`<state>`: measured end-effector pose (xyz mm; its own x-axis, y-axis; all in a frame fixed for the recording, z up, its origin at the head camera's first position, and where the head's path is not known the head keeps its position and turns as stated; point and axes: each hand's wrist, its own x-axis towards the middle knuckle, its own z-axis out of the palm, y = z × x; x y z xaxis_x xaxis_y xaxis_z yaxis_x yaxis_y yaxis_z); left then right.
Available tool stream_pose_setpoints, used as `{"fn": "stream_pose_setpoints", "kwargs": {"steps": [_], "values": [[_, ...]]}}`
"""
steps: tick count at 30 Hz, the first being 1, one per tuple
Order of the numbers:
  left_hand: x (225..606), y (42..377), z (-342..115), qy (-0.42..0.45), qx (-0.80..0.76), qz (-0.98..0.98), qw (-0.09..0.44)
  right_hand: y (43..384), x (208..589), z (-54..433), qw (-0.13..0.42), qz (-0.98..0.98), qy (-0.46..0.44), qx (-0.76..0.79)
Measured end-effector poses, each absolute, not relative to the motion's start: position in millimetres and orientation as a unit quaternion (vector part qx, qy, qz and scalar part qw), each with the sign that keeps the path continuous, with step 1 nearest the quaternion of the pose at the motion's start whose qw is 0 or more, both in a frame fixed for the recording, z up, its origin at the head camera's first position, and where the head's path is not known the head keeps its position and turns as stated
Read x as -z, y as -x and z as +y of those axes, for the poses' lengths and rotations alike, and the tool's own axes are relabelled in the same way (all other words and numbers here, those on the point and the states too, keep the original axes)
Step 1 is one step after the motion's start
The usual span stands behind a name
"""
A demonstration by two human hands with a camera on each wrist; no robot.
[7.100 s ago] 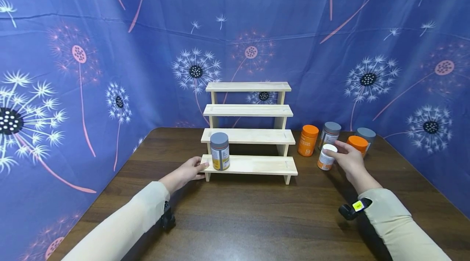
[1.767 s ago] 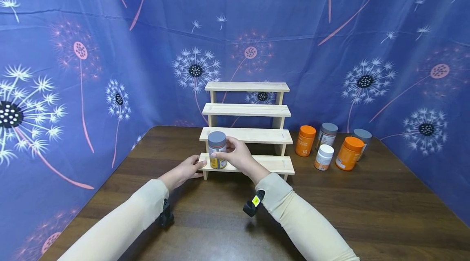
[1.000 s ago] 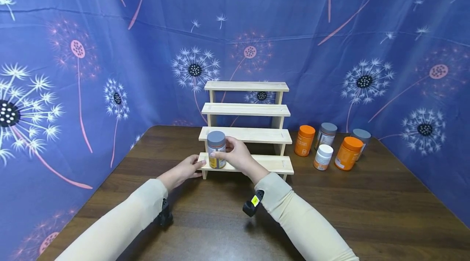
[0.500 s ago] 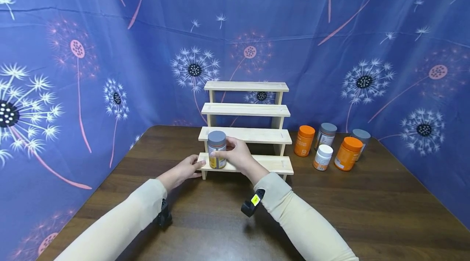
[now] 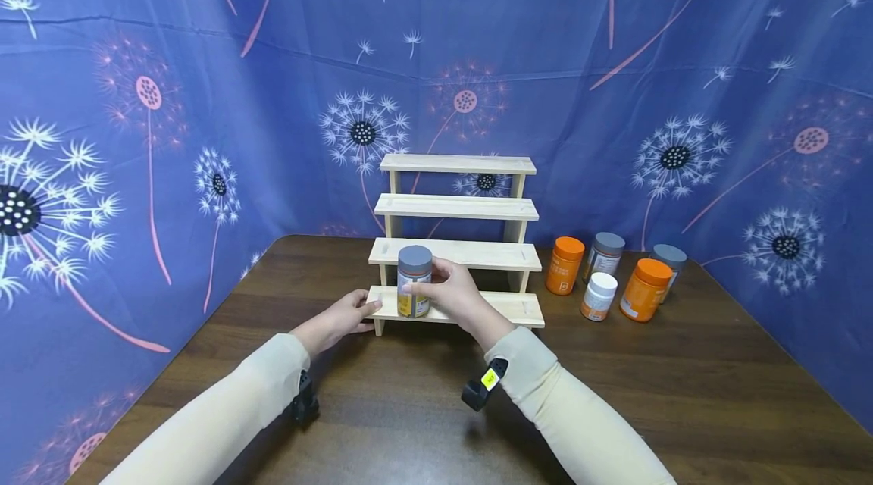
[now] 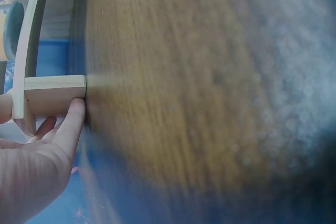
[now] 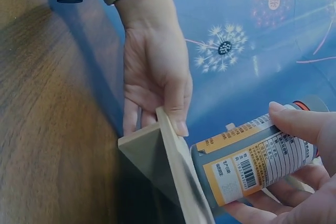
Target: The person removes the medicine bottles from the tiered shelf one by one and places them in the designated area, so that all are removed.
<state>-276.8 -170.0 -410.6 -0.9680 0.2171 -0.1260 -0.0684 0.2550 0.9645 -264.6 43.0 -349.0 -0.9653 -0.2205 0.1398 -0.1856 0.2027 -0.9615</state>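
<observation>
My right hand grips a supplement bottle with a grey lid and yellow-grey label, thumb on one side and fingers around the other. The bottle is upright at the left part of the lowest step of a pale wooden tiered rack. In the right wrist view, its barcode label faces the camera and its base is right at the board. My left hand holds that step's left end. The left wrist view shows the left fingers against the rack's wooden leg.
Right of the rack, on the dark wooden table, stand two orange jars, a small white-lidded bottle and two grey-lidded bottles. A blue dandelion-print cloth hangs behind.
Earlier my right hand was at the white-lidded bottle on the right; it then took hold of the grey-lidded bottle. Since half a second ago, that bottle has shifted slightly right. The left hand stays put.
</observation>
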Motion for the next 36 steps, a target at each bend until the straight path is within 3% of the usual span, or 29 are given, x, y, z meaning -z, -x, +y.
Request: {"fn": "stream_pose_setpoints", "kwargs": {"steps": [36], "values": [[410,278,-171,-0.04,-0.608,0.783,0.124,246,324,118,0.01,0.8,0.105,0.591]]}}
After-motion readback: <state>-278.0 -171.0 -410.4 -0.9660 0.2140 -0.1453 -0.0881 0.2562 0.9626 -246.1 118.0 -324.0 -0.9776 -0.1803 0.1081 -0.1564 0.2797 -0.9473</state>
